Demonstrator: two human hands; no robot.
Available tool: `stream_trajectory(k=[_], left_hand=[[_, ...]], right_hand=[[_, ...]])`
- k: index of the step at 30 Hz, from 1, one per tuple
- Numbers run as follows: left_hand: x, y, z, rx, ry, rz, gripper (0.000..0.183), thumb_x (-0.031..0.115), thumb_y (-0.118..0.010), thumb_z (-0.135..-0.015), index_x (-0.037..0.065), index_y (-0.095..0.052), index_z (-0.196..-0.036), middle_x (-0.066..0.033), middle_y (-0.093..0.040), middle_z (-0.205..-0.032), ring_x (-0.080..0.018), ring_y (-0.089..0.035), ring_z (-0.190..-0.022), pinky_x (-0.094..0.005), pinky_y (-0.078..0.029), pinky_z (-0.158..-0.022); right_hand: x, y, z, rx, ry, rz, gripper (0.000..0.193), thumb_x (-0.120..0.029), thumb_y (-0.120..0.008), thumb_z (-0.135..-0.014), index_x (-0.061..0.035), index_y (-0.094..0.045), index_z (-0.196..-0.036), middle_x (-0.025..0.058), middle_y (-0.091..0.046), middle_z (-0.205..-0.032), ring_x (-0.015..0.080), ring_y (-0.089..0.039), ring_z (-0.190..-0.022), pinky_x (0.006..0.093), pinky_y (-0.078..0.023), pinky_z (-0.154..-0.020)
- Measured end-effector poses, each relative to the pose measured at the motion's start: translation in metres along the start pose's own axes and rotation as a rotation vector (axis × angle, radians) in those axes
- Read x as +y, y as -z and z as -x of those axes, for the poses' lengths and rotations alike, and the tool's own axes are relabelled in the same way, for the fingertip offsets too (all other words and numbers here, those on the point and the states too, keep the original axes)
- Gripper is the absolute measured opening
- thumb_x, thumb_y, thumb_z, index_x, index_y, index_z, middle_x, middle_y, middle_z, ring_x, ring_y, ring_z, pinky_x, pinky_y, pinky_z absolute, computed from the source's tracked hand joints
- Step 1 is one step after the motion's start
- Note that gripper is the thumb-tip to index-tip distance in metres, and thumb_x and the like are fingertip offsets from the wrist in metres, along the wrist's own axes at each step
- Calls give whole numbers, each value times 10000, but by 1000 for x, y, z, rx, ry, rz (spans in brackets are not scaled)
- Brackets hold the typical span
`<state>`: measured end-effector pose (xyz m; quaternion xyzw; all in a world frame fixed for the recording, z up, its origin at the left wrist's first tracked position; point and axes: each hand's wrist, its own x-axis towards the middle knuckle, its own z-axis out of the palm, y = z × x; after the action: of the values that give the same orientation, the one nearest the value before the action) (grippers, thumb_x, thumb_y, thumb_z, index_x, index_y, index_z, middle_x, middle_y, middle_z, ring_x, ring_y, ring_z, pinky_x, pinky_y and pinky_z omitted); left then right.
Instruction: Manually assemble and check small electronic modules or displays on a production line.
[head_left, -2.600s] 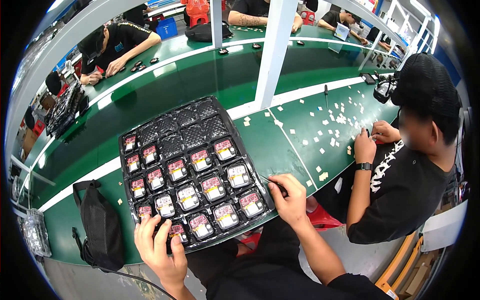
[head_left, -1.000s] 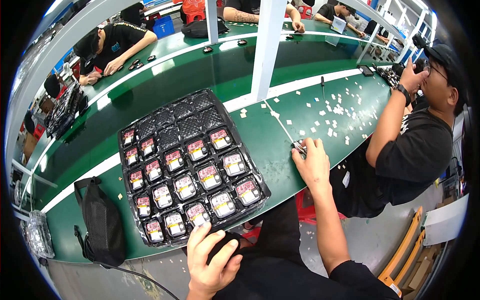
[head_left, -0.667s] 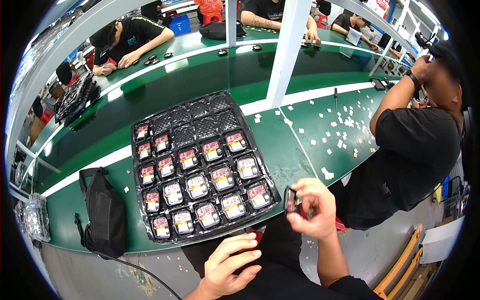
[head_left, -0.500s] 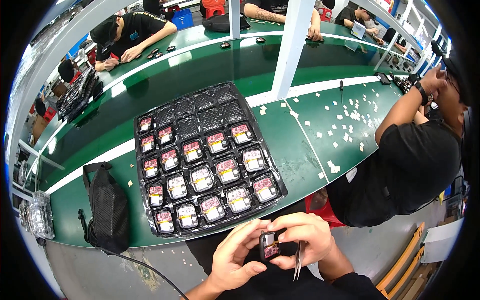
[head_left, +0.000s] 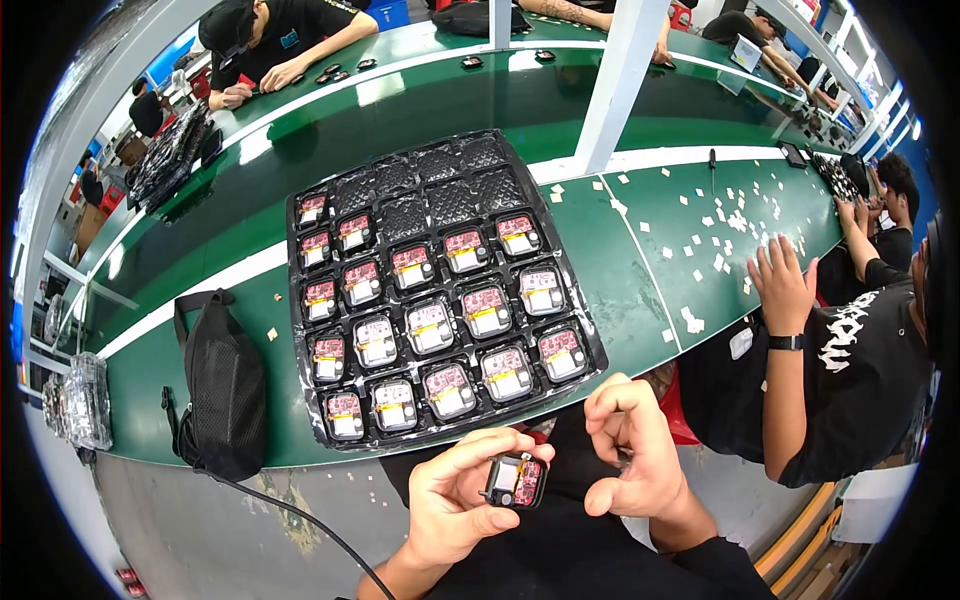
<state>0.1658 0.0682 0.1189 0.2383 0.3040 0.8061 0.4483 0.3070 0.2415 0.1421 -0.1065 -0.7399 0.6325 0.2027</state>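
Note:
In my left hand [head_left: 450, 500] a small black square device casing [head_left: 516, 482] is held between thumb and fingers. Its open side faces up, showing a red circuit board, a silver block and yellow tape. Just to the right, apart from the casing, is my right hand [head_left: 640, 455], its fingers curled and its thumb held away from them. A small dark sliver shows inside these fingers, seemingly the tweezers; most of it is hidden. Beyond both hands lies a black moulded tray [head_left: 455, 408], with similar casings in many pockets and bare pockets at its far side.
A black bag [head_left: 222, 385] lies left of the tray on the green table [head_left: 630, 300]. Small pale squares [head_left: 735, 225] are scattered to the right, with a screwdriver [head_left: 712, 160] behind. A white post [head_left: 610, 100] rises past the tray. A co-worker [head_left: 840, 370] sits close on the right.
The casing has turned and shifted left in my left hand. My right hand has let go of it and drawn right; the tweezers no longer show plainly. The co-worker's raised hand has come down.

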Motion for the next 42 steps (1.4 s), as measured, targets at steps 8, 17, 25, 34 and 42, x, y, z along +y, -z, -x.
stream_trajectory(k=[8, 17, 25, 34, 42], left_hand=[[-5, -2, -2, 159, -88, -53, 645, 181, -926, -780, 23, -570, -1294, -218, -612, -1262, -370, -663, -1187, -486, -581, -1004], [-5, -7, -4, 198, -82, -63, 663, 210, -941, -763, 30, -576, -1285, -206, -587, -1315, -346, -669, -1185, -474, -554, -1037], [-5, 0, -3, 70, -93, -15, 613, 28, -873, -812, -25, -555, -1333, -200, -519, -1422, -353, -604, -1295, -458, -525, -1087], [-4, -1, 0, 52, -126, -51, 608, 27, -871, -814, -34, -558, -1331, -195, -506, -1429, -354, -604, -1292, -446, -525, -1087], [0, -2, 1, 84, -119, -101, 603, -6, -869, -804, -49, -564, -1323, -186, -485, -1427, -357, -604, -1289, -451, -525, -1089]], right_hand=[[-21, -13, -8, 87, 257, 599, 349, -35, -799, -842, -14, -687, -1173, 123, -602, -1014, 247, -655, -743, 342, -566, -606], [-5, -14, -13, 158, 642, 932, 254, -103, -818, -799, -9, -753, -1026, 44, -679, -906, 146, -617, -625, 268, -448, -511], [-1, -17, -13, 206, 718, 964, 268, -74, -813, -756, -10, -763, -1011, 58, -682, -922, 138, -617, -621, 262, -457, -516], [2, -19, -14, 158, 533, 581, 315, -40, -857, -722, -8, -749, -1016, 65, -672, -877, 176, -616, -607, 286, -474, -511], [-2, -18, -12, 170, 641, 904, 264, -90, -816, -772, -11, -746, -1014, 50, -659, -875, 154, -593, -594, 282, -452, -506]])
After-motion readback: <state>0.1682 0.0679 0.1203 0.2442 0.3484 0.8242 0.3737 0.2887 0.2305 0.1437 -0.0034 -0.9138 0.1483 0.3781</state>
